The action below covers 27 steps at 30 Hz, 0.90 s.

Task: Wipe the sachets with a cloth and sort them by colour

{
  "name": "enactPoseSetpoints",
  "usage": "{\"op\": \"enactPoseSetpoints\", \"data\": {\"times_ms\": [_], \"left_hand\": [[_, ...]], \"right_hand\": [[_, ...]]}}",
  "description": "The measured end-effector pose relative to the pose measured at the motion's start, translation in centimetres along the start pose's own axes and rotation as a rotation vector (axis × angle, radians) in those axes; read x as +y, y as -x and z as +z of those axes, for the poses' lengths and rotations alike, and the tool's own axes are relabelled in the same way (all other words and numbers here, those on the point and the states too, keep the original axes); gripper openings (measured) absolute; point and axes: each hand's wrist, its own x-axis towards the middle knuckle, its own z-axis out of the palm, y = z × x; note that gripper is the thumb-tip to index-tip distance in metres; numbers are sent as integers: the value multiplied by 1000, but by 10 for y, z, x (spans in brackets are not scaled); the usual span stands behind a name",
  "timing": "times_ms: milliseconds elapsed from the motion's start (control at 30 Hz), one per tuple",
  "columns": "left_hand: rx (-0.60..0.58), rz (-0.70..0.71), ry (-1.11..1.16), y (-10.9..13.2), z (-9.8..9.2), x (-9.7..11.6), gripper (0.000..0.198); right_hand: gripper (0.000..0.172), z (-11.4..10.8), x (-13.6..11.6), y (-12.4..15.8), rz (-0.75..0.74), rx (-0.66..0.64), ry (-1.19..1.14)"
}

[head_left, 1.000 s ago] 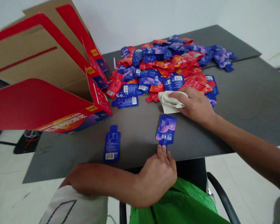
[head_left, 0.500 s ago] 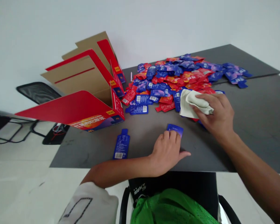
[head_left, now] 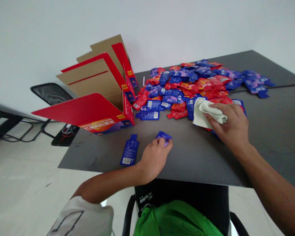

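Observation:
My left hand [head_left: 155, 158] is closed on a blue pouch [head_left: 165, 135] near the table's front edge; the fingers cover its lower part. To the left of that hand a second blue pouch [head_left: 130, 150] lies flat, its printed back and barcode facing up. My right hand [head_left: 232, 123] grips a folded white cloth [head_left: 203, 113] at the front right of the heap. Behind both hands spreads a big pile of blue and red pouches [head_left: 184, 86], overlapping one another. Some pouches under the cloth and right hand are partly hidden.
Red cardboard boxes [head_left: 100, 113] with raised flaps stand at the left of the grey table [head_left: 186, 160]. A thin pale stick [head_left: 144, 81] is by the pile. A black mesh chair [head_left: 50, 95] stands beyond the left edge, and green mesh fabric [head_left: 174, 219] covers my lap.
My left hand has moved left across the table with the blue pouch, and its thumb has closed in. The right hand stays by the pile with the cloth. The view has shifted slightly.

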Motion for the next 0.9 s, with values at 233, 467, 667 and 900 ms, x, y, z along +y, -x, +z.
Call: {"op": "enactPoseSetpoints", "data": {"times_ms": [233,467,667,900], "left_hand": [[-70,-101,-55,6,-34,-19,29],[72,-165,120,-80,-15,-22,25],[67,-212,139,-119,5,-72,53],[-53,-139,147,-128,9,-132,63]], "right_hand": [[35,0,-2,-2,-22,12,-27],[35,-4,2,-2,12,16,-28],[36,-6,6,-1,33,-7,-73],[35,-5,6,-2,28,-22,-83]]}}
